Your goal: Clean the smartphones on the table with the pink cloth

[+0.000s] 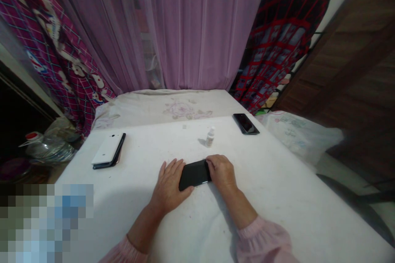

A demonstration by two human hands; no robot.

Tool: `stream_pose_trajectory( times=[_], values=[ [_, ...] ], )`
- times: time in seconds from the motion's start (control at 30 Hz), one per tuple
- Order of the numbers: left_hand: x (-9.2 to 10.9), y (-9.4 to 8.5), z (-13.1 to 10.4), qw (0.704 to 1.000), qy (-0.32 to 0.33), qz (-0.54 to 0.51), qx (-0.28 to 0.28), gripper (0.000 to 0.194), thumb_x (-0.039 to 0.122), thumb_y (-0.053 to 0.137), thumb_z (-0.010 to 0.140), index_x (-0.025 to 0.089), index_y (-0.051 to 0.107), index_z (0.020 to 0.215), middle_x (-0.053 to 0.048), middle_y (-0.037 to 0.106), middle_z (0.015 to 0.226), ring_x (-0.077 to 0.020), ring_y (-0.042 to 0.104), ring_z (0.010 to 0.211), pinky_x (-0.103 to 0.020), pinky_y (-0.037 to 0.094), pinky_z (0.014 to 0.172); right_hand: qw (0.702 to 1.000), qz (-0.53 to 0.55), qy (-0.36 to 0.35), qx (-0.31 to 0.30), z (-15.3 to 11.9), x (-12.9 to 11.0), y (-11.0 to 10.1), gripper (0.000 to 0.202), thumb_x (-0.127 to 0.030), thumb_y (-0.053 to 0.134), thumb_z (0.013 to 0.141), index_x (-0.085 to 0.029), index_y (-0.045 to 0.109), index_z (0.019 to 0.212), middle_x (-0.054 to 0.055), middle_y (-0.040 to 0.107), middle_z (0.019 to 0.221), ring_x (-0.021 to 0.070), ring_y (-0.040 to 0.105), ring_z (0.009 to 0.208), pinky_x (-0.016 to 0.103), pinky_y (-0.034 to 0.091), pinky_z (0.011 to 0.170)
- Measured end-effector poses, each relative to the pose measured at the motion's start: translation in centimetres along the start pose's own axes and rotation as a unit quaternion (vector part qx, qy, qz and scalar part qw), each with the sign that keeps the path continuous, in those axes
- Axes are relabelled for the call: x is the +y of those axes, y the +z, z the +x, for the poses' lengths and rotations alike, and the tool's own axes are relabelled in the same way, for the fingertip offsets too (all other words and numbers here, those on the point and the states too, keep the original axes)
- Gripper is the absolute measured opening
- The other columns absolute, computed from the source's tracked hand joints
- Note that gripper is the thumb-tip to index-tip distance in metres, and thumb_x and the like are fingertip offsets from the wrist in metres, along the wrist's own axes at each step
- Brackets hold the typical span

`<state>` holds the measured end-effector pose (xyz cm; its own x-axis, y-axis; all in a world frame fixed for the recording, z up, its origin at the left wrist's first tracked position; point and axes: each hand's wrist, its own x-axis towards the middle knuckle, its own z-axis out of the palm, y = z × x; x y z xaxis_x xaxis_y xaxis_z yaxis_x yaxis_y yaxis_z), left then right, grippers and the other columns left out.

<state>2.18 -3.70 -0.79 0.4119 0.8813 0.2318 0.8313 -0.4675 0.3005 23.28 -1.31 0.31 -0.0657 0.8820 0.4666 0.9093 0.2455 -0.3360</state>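
Observation:
A black smartphone [195, 175] lies on the white-covered table in front of me, its dark face up. My left hand [169, 183] holds its left end, with the thumb along the near edge and the fingers on the far side. At the right end, my right hand [221, 172] is curled with its fingertips against the phone; whether anything small is under those fingers is hidden. A small white bottle [210, 137] stands upright just beyond the phone.
On the left lies a stack of phones with a white one [106, 149] on top. Another dark phone [246, 123] rests near the right edge of the table [138, 144]. Purple curtains [197, 28] hang behind. A large water bottle [49, 148] is beyond the left edge, a plastic bag [296, 133] beyond the right.

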Motion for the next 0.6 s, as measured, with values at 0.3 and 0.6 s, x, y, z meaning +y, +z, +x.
stream_pose_trajectory(
  times=[0.3, 0.6],
  values=[
    [-0.2, 0.1, 0.0, 1.000, 0.007, 0.005, 0.001, 0.066, 0.043, 0.061, 0.080, 0.019, 0.042, 0.139, -0.013, 0.049, 0.144, -0.0329, 0.039, 0.137, -0.057, 0.022, 0.115, 0.998, -0.039, -0.034, -0.033, -2.0, -3.0, 0.6, 0.038, 0.000, 0.050, 0.081, -0.014, 0.065, 0.112, 0.013, 0.069, 0.110, 0.0248, 0.059, 0.102, 0.036, 0.046, 0.091],
    [-0.2, 0.1, 0.0, 1.000, 0.010, 0.005, 0.006, 0.064, 0.042, 0.061, 0.081, 0.019, 0.043, 0.139, -0.012, 0.050, 0.143, -0.0330, 0.040, 0.136, -0.058, 0.023, 0.115, 1.000, -0.005, -0.014, 0.028, -2.0, -2.1, 0.5, 0.028, -0.008, 0.046, 0.088, -0.016, 0.070, 0.101, 0.011, 0.069, 0.103, 0.0208, 0.062, 0.091, 0.032, 0.050, 0.086]
  ],
)
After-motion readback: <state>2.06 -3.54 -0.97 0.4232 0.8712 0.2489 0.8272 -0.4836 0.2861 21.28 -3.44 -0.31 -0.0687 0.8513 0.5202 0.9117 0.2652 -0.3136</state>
